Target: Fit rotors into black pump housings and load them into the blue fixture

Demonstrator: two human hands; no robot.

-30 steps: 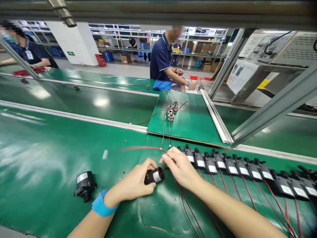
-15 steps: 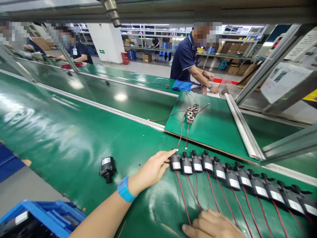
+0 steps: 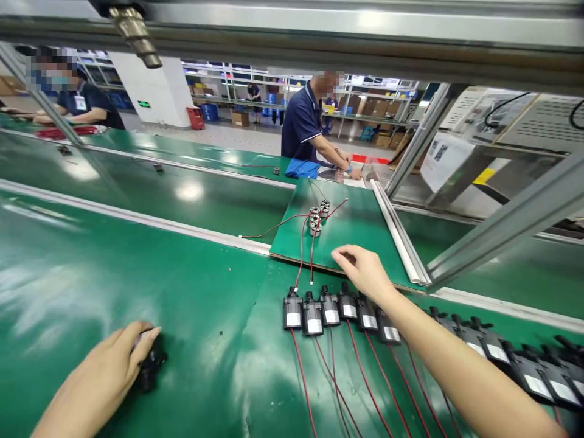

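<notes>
At the lower left, my left hand (image 3: 107, 362) is wrapped round a black pump (image 3: 150, 364) on the green bench. My right hand (image 3: 358, 267) hangs above the row of pumps, near the edge of a raised green board; its fingers are bent with the thumb close to them, and nothing shows in them. Below it stand several black pumps with white labels, such as the leftmost one (image 3: 292, 309), with red wires (image 3: 303, 383) running toward me. My right forearm hides part of the row. Small metal motors (image 3: 315, 222) with red wires sit on the board.
The raised board (image 3: 356, 228) bears a white roll (image 3: 396, 234) along its right side. Metal posts (image 3: 502, 219) slant at the right, and a metal fitting (image 3: 137, 38) hangs overhead. A person (image 3: 303, 125) works across the bench, another (image 3: 86, 103) at the far left.
My left hand has left the row's end and closed on the separate pump. My right hand has risen from the wires to above the row. The view has shifted right.
</notes>
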